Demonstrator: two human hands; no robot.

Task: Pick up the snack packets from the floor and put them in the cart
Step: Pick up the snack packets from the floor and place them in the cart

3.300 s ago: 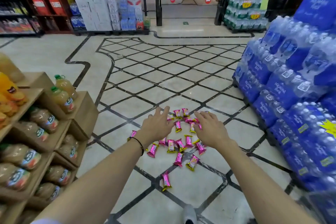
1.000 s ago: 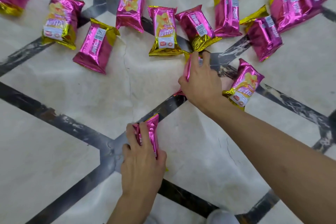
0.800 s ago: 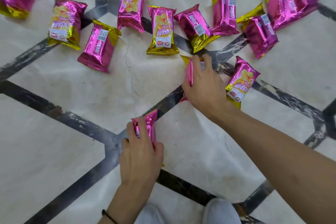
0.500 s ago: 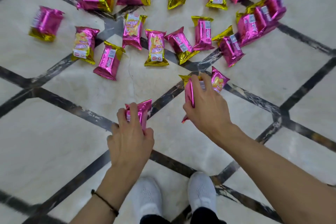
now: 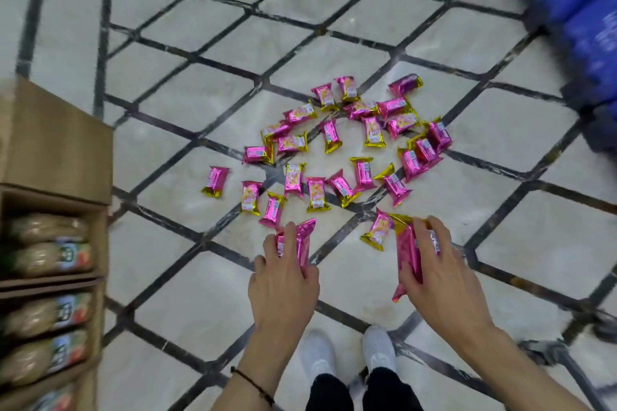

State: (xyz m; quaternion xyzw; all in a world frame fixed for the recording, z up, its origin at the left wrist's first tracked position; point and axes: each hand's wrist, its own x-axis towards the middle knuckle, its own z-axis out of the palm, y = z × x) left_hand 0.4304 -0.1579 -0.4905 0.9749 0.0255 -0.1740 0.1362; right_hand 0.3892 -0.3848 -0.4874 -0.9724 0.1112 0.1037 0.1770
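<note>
At nine o'clock stands a matte, square-edged cardboard box [image 5: 56, 143] of bottles. Since half a second ago I have risen, and both held packets are now clear of the floor [image 5: 187, 304]. My left hand [image 5: 283, 280] grips one crinkled pink foil packet [image 5: 305, 233]. My right hand [image 5: 437, 277] grips a second packet [image 5: 408, 253] with a gold end. The remaining packets [image 5: 316, 194], glossy and pillow-shaped, lie scattered at twelve o'clock on polished marble. Judgement: two lifted, none carted, and I cannot identify the cart.
</note>
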